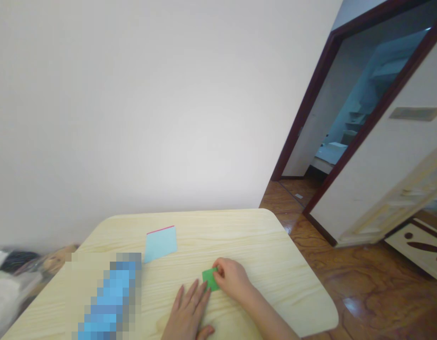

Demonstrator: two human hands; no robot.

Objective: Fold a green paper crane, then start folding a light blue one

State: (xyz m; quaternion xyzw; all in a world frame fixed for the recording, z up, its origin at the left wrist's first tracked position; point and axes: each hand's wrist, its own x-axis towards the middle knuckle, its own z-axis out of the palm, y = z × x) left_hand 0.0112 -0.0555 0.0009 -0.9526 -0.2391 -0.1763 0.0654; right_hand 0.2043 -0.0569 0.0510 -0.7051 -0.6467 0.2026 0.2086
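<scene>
A small green square of paper (210,279) lies on the pale wooden table (239,231). My right hand (230,278) pinches the paper's right edge between thumb and index finger, with the other fingers curled in. My left hand (192,309) rests flat on the tabletop, fingers stretched out, its fingertips touching the paper's lower left edge. Part of the green paper is hidden under my right fingers. Farther back on the left lies a light blue sheet of paper (161,244) with a thin pink strip along its far edge.
A blue pixelated object (112,297) lies on the table's left side. The table's far edge meets a white wall (150,104). Beyond the right edge are a wood-patterned floor (310,245), a dark-framed doorway (306,113) and a low cabinet (420,250). Bags and cloth sit at far left.
</scene>
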